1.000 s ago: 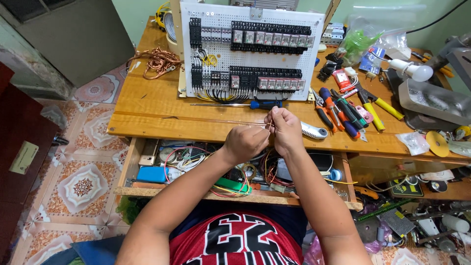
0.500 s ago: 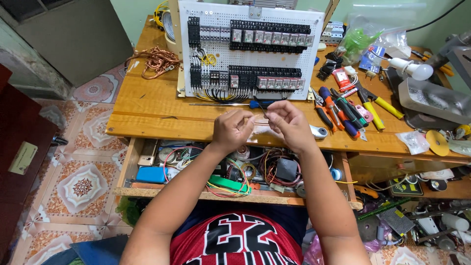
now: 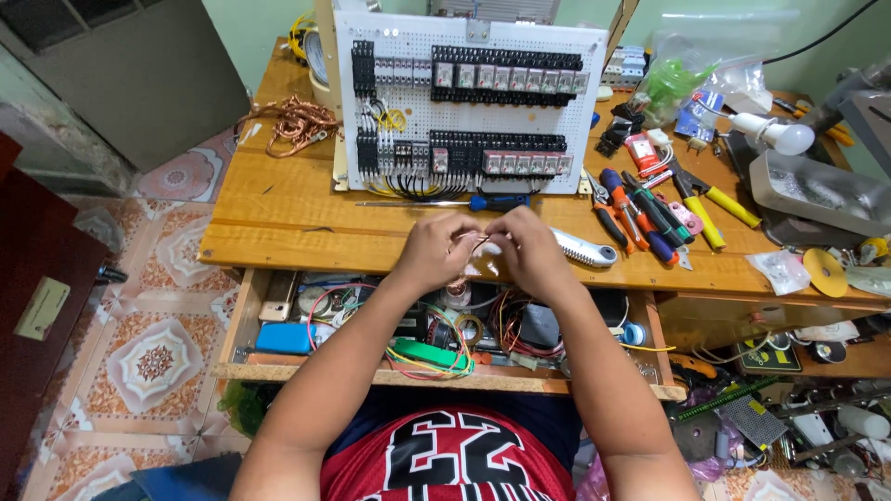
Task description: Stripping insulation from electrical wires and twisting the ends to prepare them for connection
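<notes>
I judge I'm mid-twist: left hand (image 3: pixel 434 252) and right hand (image 3: pixel 532 250) fingers pinch thin copper wire (image 3: pixel 475 243) over the wooden counter's (image 3: pixel 278 218) front edge; next needs steady turning.

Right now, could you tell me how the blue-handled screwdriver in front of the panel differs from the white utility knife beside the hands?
The screwdriver lies level along the panel's foot, thin metal shaft, dark blue handle. The knife is broader, white, angled, with a round hole at its end, and passes behind the right hand. Both lie flat on the bench.

Wooden tabletop (image 3: pixel 278 209) across mid-frame. Bearing white wiring panel (image 3: pixel 469 102) at top centre. Copper wire tangle (image 3: pixel 295 122) upper left, hand tools (image 3: pixel 650 213) right.
</notes>
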